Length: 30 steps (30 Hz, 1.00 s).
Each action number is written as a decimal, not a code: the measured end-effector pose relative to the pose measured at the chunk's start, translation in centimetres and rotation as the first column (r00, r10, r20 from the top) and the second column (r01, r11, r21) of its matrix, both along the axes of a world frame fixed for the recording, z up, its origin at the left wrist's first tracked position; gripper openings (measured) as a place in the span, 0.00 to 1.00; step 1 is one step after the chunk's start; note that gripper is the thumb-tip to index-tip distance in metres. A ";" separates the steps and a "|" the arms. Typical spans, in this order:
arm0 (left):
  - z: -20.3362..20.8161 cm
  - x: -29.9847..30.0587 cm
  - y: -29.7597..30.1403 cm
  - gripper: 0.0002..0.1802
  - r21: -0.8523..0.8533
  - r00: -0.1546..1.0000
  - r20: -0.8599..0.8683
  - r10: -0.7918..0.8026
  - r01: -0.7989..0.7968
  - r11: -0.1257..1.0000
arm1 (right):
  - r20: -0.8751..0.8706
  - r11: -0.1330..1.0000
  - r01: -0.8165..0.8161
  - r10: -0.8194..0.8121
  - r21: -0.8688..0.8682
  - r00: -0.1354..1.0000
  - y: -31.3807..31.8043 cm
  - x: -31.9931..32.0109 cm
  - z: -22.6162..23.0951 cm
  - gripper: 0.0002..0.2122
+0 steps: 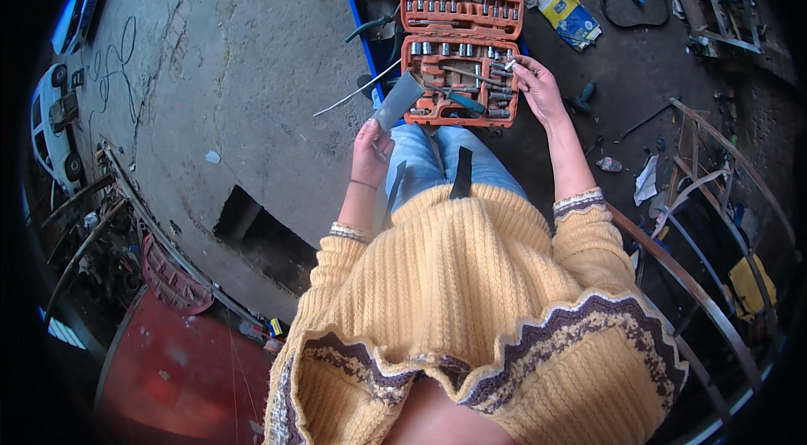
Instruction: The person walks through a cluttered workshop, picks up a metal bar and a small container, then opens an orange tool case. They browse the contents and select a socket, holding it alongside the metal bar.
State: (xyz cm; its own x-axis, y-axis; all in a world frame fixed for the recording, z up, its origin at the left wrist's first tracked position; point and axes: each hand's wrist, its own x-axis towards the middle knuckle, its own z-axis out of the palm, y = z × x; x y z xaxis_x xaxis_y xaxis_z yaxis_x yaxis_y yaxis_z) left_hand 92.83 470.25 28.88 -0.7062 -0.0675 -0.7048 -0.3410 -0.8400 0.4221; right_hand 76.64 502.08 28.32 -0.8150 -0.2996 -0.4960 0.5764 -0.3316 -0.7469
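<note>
In front of me an orange socket set case [418, 119] lies with its lid raised. Rows of sockets [462, 6] fill the lid, and larger sockets and tools sit in the base. A teal-handled screwdriver [465, 102] lies across the base. My left hand [370, 152] is closed on the lower end of a grey strip of sandpaper or cloth [398, 100], held up by the case's near left corner. Over the base's right edge, my right hand [536, 85] pinches a small, shiny metal piece [509, 64], probably a socket.
Under the case is a blue tray [357, 4] with pliers [370, 26] and other tools. A yellow and blue bag [570, 18] and a black belt loop [635, 4] lie on the right floor. A rectangular floor pit [262, 235] and a red panel [181, 361] are at left.
</note>
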 end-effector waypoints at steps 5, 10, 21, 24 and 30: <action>0.1 -0.2 0.0 0.13 0.007 1.000 -0.012 -0.006 0.007 1.000 | -0.024 0.994 -0.022 0.025 0.111 0.999 0.2 -0.1 0.0 0.09; 0.2 -0.2 -0.1 0.13 0.002 1.000 0.004 0.002 -0.002 1.000 | -0.045 0.996 -0.047 0.051 0.076 0.998 0.3 -0.1 -0.2 0.09; 0.0 -0.2 0.0 0.13 -0.002 1.000 -0.002 -0.003 0.003 1.000 | -0.080 0.992 -0.085 0.092 0.096 0.992 0.6 -0.1 -0.7 0.09; 0.0 -0.2 0.0 0.13 -0.003 1.000 0.000 0.001 -0.001 1.000 | -0.125 0.961 -0.042 0.079 0.274 0.989 0.7 -0.1 -1.3 0.08; -0.2 0.0 -0.1 0.13 0.007 1.000 -0.014 -0.003 0.003 1.000 | -0.181 0.806 0.051 0.071 0.590 0.981 1.0 -0.9 -2.3 0.06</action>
State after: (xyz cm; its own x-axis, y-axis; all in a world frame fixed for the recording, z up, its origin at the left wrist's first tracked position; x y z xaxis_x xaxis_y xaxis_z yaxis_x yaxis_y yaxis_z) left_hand 92.82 470.18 28.70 -0.7159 -0.0606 -0.6956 -0.3379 -0.8418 0.4211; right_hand 75.76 503.09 26.01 -0.9078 -0.0072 -0.4194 0.4084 0.2127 -0.8877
